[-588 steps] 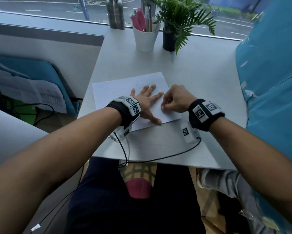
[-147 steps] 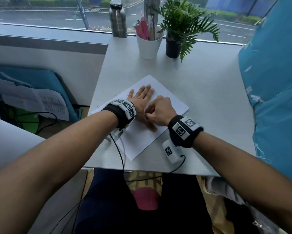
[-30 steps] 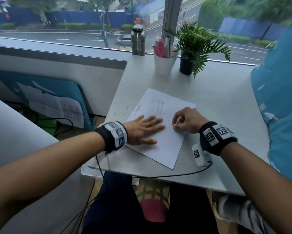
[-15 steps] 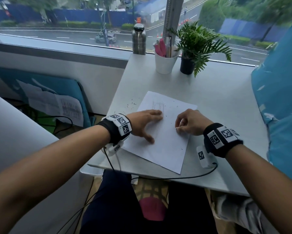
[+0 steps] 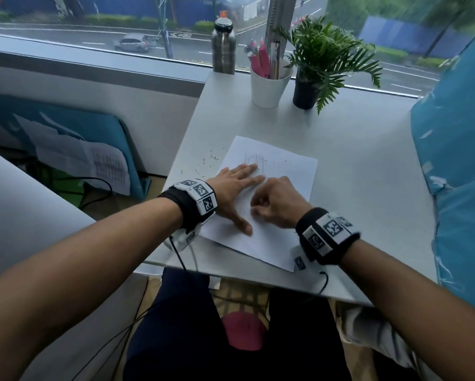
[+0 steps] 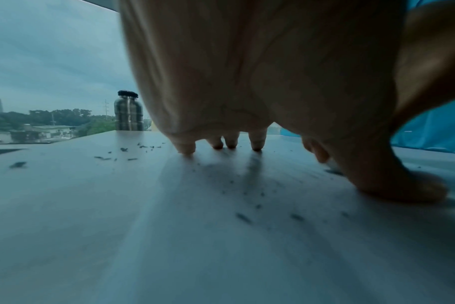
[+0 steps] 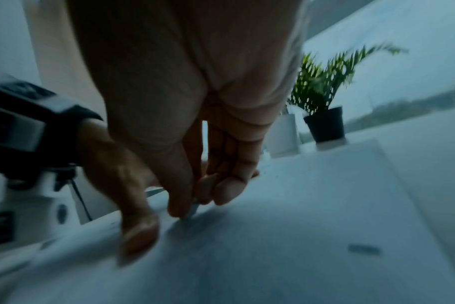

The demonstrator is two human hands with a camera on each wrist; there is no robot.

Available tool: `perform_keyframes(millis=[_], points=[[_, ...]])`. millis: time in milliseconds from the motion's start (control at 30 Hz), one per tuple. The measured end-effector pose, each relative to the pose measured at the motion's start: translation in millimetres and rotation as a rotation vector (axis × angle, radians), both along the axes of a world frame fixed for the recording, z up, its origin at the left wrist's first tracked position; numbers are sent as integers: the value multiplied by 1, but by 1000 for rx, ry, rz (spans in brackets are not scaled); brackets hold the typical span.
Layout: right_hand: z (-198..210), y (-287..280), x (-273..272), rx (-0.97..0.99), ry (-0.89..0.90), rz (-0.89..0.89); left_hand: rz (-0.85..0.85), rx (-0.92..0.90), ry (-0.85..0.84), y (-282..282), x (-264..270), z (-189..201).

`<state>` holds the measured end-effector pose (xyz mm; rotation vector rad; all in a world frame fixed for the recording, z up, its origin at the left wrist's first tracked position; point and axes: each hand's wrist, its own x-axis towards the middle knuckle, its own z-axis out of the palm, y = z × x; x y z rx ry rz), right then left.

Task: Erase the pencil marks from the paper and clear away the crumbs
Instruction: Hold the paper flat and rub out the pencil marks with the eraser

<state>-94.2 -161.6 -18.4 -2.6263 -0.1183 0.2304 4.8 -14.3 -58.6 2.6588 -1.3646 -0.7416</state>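
A white sheet of paper (image 5: pixel 286 177) lies slanted on the grey table (image 5: pixel 363 166), with faint pencil marks (image 5: pixel 254 160) near its far end. My left hand (image 5: pixel 237 185) presses flat on the sheet with straight fingers; its fingertips (image 6: pixel 186 149) touch the paper. My right hand (image 5: pixel 275 204) sits just right of it, fingers curled, pinching a small white eraser (image 7: pixel 194 207) whose tip meets the sheet. Dark eraser crumbs (image 5: pixel 210 160) are scattered on the table left of the paper, and more crumbs (image 6: pixel 243 218) lie on the sheet under my left palm.
At the back by the window stand a steel bottle (image 5: pixel 223 48), a white cup of pens (image 5: pixel 269 86) and a potted fern (image 5: pixel 316 67). A blue cover (image 5: pixel 459 166) borders the table's right side. The table's left edge runs close to the crumbs.
My left hand slid from the paper's left edge back onto the sheet and flattened. My right hand moved left until it sits against the left hand, with the eraser still in it.
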Motion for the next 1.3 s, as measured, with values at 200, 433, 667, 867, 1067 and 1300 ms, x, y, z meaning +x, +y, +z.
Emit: perform_keyframes(millis=[200, 433, 667, 867, 1067, 1300], points=[[3, -16, 21, 9, -74, -105, -9, 19, -2, -1, 0, 4], [5, -19, 20, 13, -28, -50, -19, 46, -12, -2, -1, 5], [4, -14, 13, 21, 28, 32, -21, 42, 0, -1, -1, 4], [1, -1, 4, 50, 77, 138, -18, 61, 1, -2, 0, 5], [3, -20, 30, 58, -39, -32, 0, 78, 13, -3, 1, 6], [4, -29, 45, 24, -46, -35, 19, 88, 32, -3, 1, 6]])
